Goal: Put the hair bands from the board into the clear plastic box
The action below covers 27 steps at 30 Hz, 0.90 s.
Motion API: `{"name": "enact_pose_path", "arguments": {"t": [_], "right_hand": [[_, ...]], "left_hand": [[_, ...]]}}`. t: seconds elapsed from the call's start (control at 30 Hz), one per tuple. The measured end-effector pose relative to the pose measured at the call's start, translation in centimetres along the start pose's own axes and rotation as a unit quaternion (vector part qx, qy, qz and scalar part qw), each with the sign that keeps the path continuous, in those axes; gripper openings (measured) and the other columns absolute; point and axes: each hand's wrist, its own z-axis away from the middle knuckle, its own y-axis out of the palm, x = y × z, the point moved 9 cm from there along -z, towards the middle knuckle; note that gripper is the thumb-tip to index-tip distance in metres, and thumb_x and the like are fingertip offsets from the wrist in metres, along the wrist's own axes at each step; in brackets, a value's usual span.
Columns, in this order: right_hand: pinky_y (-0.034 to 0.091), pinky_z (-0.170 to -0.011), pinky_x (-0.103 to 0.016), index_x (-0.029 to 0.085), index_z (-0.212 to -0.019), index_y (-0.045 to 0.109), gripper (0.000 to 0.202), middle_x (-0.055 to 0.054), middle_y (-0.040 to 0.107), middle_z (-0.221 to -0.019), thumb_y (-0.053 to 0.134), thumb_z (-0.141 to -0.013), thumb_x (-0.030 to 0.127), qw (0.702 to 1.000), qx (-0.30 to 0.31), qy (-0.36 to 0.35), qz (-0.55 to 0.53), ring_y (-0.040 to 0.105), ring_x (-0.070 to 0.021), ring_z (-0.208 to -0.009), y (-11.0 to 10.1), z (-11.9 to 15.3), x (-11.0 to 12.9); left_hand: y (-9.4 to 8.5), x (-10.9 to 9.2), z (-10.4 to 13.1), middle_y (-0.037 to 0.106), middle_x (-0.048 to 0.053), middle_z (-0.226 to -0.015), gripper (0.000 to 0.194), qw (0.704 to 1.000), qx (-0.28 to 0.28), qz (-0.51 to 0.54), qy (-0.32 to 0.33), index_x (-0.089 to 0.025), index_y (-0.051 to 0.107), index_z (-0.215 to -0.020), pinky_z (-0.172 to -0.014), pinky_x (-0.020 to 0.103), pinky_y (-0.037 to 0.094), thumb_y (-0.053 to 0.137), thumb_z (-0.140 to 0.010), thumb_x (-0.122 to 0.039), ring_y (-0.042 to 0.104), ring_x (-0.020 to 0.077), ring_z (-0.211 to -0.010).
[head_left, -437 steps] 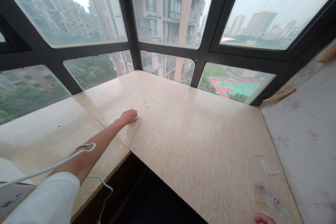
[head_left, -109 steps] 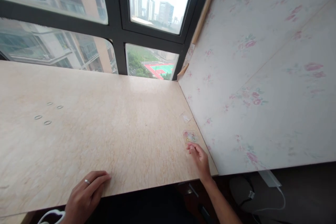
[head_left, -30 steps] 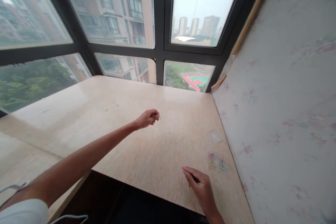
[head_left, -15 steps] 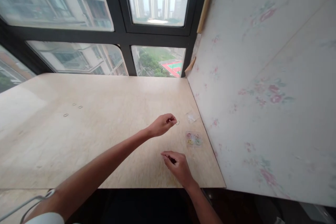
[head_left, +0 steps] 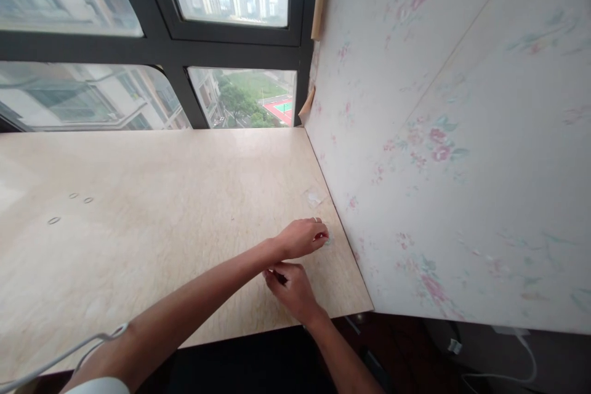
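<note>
My left hand [head_left: 302, 238] reaches across to the right, over the spot of the small clear box, with its fingers pinched together. The box and its coloured rings are mostly hidden by that hand; what the fingertips grip is too small to make out. Nearer the front edge, my right hand [head_left: 292, 289] is partly under the left forearm, thumb and index finger pressed together. Anything between them cannot be made out. A crumpled clear plastic piece [head_left: 314, 197] lies just beyond my left hand. Far to the left, a thin ring [head_left: 54, 220] lies near two others [head_left: 80, 198].
The pale marble-patterned ledge [head_left: 184, 184] meets a flowered wall [head_left: 415, 197] on the right and a dark-framed window [head_left: 170, 52] at the back. A white cable [head_left: 60, 354] runs by my left forearm. Below the ledge at right lies another white cable [head_left: 503, 375].
My left hand has moved nearer me, from beside the clear plastic piece to over the box. My right hand is now partly under the left forearm. The view has turned right.
</note>
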Motion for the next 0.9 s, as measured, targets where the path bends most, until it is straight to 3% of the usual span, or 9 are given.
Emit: {"name": "enact_pose_path", "arguments": {"t": [0.23, 0.37, 0.5, 0.63, 0.73, 0.9], "right_hand": [[0.019, -0.047, -0.025, 0.018, -0.054, 0.04, 0.034, 0.007, 0.036, -0.048, 0.052, -0.085, 0.025, 1.0, -0.012, 0.002, -0.003, 0.031, -0.0065, -0.045, 0.0, 0.0, -0.4], [0.023, -0.048, -0.024, 0.018, -0.057, 0.048, 0.03, 0.006, 0.04, -0.051, 0.052, -0.086, 0.024, 1.0, -0.007, 0.001, -0.011, 0.035, -0.0074, -0.047, 0.0, 0.0, -0.2], [0.032, -0.052, -0.023, 0.018, -0.071, 0.061, 0.025, 0.004, 0.05, -0.058, 0.049, -0.09, 0.028, 0.999, 0.0, 0.003, -0.033, 0.046, -0.0098, -0.053, 0.0, 0.2, 0.2], [0.038, -0.053, -0.022, 0.018, -0.089, 0.066, 0.028, 0.005, 0.049, -0.053, 0.045, -0.095, 0.036, 0.998, 0.002, 0.033, -0.062, 0.049, -0.0107, -0.051, 0.0, 0.5, -0.2], [0.04, -0.054, -0.022, 0.017, -0.102, 0.065, 0.034, 0.004, 0.05, -0.054, 0.041, -0.096, 0.041, 0.997, 0.005, 0.052, -0.059, 0.051, -0.0115, -0.051, 0.1, 0.7, -0.7], [0.043, -0.055, -0.023, 0.017, -0.101, 0.065, 0.043, 0.002, 0.052, -0.056, 0.037, -0.096, 0.049, 0.998, 0.012, 0.056, -0.019, 0.054, -0.0139, -0.054, 0.4, 1.1, -1.0]], "left_hand": [[0.0, 0.1, 0.0, 0.065, 0.004, -0.083, 0.019, 1.0, -0.012, -0.016, -0.006, -0.02, 0.069, -0.088, -0.068, 0.026, 0.041, 0.051, -0.088, -0.023, 0.059, 0.0162, -0.077], [-1.0, 0.8, 0.7, 0.065, 0.002, -0.078, 0.018, 0.998, -0.041, 0.006, -0.04, -0.021, 0.069, -0.089, -0.065, 0.025, 0.039, 0.051, -0.087, -0.023, 0.057, 0.0146, -0.071], [-2.2, 2.8, 2.6, 0.059, -0.003, -0.064, 0.015, 0.99, -0.089, 0.031, -0.109, -0.021, 0.063, -0.091, -0.055, 0.023, 0.031, 0.05, -0.082, -0.019, 0.049, 0.0114, -0.056], [-3.3, 5.6, 6.2, 0.043, -0.006, -0.053, 0.008, 0.972, -0.156, 0.029, -0.175, -0.019, 0.051, -0.074, -0.051, 0.024, 0.022, 0.045, -0.079, -0.016, 0.034, 0.0096, -0.049], [-3.7, 7.6, 9.9, 0.03, -0.006, -0.05, 0.023, 0.964, -0.169, 0.043, -0.203, -0.019, 0.035, -0.059, -0.051, 0.026, 0.018, 0.045, -0.079, -0.019, 0.024, 0.0091, -0.049], [-4.2, 10.6, 17.5, 0.02, -0.006, -0.052, 0.047, 0.947, -0.155, 0.11, -0.258, -0.019, 0.02, -0.053, -0.05, 0.026, 0.016, 0.048, -0.084, -0.042, 0.019, 0.0082, -0.051]]}}
